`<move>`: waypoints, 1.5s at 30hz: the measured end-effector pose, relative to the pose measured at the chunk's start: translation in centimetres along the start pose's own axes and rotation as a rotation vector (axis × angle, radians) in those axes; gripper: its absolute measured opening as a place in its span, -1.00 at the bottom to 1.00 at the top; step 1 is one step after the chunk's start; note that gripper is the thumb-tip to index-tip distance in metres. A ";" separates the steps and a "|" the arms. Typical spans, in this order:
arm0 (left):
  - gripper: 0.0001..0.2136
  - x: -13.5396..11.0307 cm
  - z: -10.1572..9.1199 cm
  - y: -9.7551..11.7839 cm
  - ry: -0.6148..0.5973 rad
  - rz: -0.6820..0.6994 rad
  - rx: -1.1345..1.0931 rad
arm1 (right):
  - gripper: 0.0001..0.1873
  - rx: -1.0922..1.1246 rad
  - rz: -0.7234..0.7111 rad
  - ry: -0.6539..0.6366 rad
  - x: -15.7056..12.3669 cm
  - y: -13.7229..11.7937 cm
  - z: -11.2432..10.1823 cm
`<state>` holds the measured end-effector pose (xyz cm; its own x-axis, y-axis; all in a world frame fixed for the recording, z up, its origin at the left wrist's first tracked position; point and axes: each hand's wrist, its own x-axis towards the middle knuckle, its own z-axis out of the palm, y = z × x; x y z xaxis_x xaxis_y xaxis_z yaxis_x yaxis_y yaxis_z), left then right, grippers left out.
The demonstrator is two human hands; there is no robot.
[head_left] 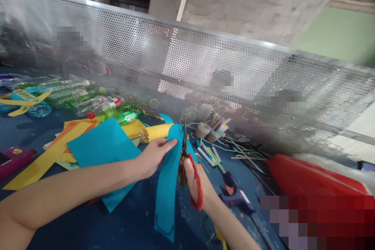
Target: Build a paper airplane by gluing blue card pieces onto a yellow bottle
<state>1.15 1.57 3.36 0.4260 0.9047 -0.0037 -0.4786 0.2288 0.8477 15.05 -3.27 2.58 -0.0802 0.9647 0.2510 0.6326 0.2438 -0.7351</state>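
Observation:
My left hand pinches a long blue paper strip near its upper end, thumb on top. The strip hangs down toward me, with a dark curved line drawn near its lower end. My right hand grips red-handled scissors, fingers through the loops. Their dark blades point up and away, right beside the strip's right edge; I cannot tell whether they are biting into the paper. Left of the strip lies a large blue paper sheet. Behind my left hand rests a bottle wrapped in yellow paper.
Several plastic bottles lie at the back left before a perforated metal screen. Yellow and orange paper is piled left. A dark blue glue gun lies right, near cups and a red bag.

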 end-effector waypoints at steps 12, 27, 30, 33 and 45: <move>-0.77 0.0 0.0 0.0 0.002 0.006 0.014 | -0.44 -0.003 0.050 -0.012 0.0 0.1 0.1; -0.75 0.0 -0.1 -0.2 0.013 0.011 0.028 | -0.47 -0.021 0.068 0.034 0.0 0.1 0.5; -0.74 0.0 -0.1 -0.2 0.015 0.010 0.045 | -0.49 -0.021 0.069 0.079 0.1 0.3 0.7; -0.73 0.0 -0.2 -0.2 0.007 0.003 0.060 | -0.48 0.035 0.094 0.075 0.2 0.7 0.8; -0.68 2.0 -2.5 0.1 0.134 0.167 0.226 | -0.64 0.370 0.132 -0.240 2.1 4.4 0.0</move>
<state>0.06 4.30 2.17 0.2435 0.9658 0.0887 -0.3445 0.0006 0.9388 17.60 -0.21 -0.14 -0.2211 0.9751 0.0195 0.3356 0.0949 -0.9372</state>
